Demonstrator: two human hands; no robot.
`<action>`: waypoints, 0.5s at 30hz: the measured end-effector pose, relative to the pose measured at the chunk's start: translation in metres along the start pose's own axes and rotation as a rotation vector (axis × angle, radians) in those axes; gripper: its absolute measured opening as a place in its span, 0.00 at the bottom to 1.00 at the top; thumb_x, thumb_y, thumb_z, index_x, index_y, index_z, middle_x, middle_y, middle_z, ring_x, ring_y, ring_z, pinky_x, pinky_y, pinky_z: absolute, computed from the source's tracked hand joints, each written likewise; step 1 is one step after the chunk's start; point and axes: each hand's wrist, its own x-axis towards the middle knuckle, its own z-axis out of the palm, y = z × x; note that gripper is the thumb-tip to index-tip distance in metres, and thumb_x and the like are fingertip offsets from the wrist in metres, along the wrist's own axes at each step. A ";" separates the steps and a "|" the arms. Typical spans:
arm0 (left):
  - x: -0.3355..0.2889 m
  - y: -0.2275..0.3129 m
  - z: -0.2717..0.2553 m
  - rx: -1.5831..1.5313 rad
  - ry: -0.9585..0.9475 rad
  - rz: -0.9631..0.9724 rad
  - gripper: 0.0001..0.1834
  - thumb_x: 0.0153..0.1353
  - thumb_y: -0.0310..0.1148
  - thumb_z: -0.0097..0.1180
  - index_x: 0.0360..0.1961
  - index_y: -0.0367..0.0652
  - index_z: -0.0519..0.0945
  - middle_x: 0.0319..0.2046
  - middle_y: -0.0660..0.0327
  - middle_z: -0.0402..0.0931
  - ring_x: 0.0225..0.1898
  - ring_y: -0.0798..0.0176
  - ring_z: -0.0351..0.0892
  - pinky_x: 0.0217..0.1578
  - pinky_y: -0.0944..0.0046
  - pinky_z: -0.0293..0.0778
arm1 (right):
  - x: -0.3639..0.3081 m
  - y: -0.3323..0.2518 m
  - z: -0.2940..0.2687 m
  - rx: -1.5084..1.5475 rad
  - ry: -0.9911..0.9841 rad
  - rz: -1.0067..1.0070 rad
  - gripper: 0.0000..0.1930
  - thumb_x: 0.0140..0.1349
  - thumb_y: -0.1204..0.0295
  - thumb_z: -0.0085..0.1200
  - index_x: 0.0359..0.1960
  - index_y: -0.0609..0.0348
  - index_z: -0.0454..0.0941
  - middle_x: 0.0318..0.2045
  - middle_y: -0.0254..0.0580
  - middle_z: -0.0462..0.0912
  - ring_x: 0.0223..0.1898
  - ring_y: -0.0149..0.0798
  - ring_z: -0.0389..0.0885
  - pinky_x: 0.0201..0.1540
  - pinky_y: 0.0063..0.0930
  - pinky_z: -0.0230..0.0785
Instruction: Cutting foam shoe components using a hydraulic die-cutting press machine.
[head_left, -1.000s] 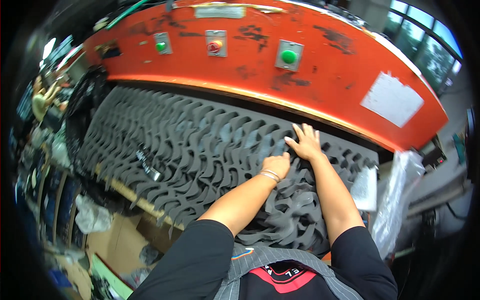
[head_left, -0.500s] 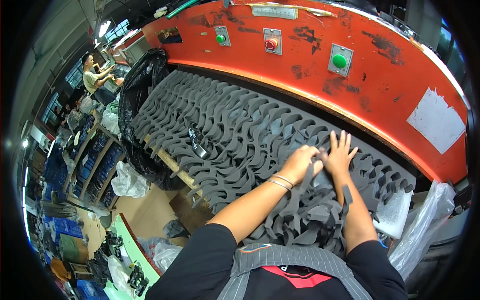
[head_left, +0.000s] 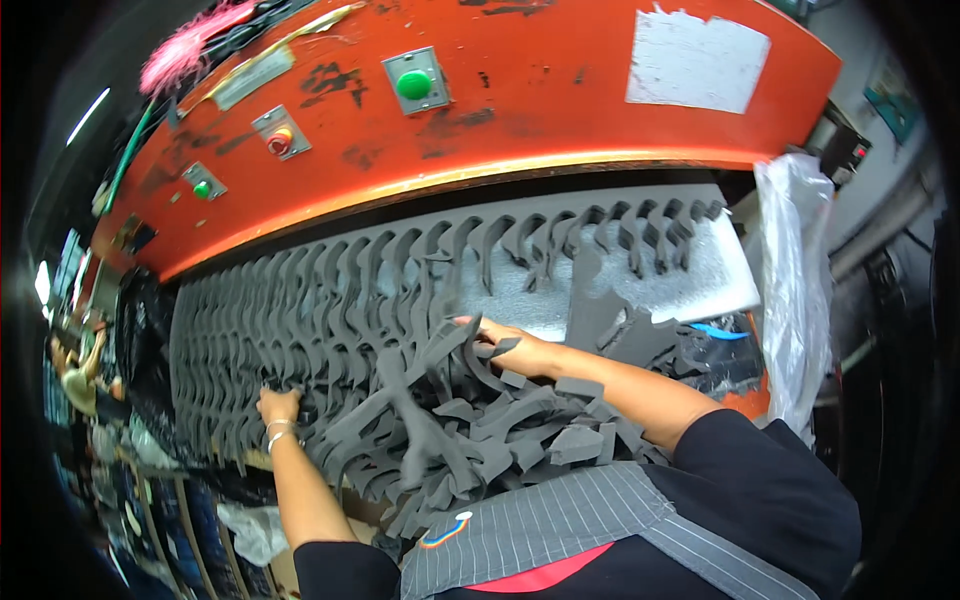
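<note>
A dark grey foam sheet point(head_left: 225, 345), cut into rows of wavy strips, lies in front of me. My right hand point(head_left: 505, 347) is closed round loose foam scraps point(head_left: 455, 340) at the sheet's middle, its fingers partly hidden by them. Farther left, my left hand point(head_left: 279, 405) rests on the near edge of the wavy rows with fingers curled; what they grip is hidden. Between my arms, a tangled heap of foam offcuts point(head_left: 500, 425) piles up against my body. A pale, shiny layer point(head_left: 715, 265) shows at the right where strips are gone.
Behind the foam rises a red machine panel point(head_left: 560, 90) with a large green button point(head_left: 413, 84), a red button point(head_left: 279, 141) and a small green one. Clear plastic sheeting point(head_left: 795, 290) hangs at the right, black plastic point(head_left: 145, 330) at the left. Another person point(head_left: 80, 385) stands far left.
My view has swung to the right. My hands, close together before, are now apart, the left one farther left. More of the pale layer shows, and the offcut heap looks larger.
</note>
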 end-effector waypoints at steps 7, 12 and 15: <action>0.019 -0.053 -0.036 -1.016 -0.440 0.030 0.39 0.55 0.26 0.63 0.65 0.29 0.57 0.29 0.64 0.73 0.20 0.74 0.65 0.22 0.73 0.63 | 0.046 -0.089 0.022 0.291 0.402 0.435 0.44 0.59 0.40 0.49 0.71 0.49 0.48 0.50 0.41 0.74 0.44 0.36 0.71 0.44 0.43 0.67; 0.046 -0.117 -0.088 -1.349 -0.491 0.064 0.26 0.57 0.31 0.54 0.58 0.36 0.70 0.36 0.66 0.76 0.25 0.74 0.72 0.23 0.75 0.68 | 0.124 -0.064 0.102 0.211 0.122 0.050 0.53 0.57 0.36 0.50 0.71 0.64 0.42 0.65 0.68 0.57 0.64 0.57 0.62 0.64 0.42 0.57; 0.051 -0.089 -0.159 -1.366 -0.109 0.145 0.25 0.59 0.32 0.48 0.58 0.36 0.70 0.39 0.62 0.77 0.31 0.73 0.76 0.26 0.78 0.71 | 0.156 -0.137 0.188 -0.408 0.087 0.510 0.54 0.56 0.34 0.46 0.73 0.56 0.36 0.65 0.86 0.26 0.69 0.77 0.36 0.70 0.52 0.42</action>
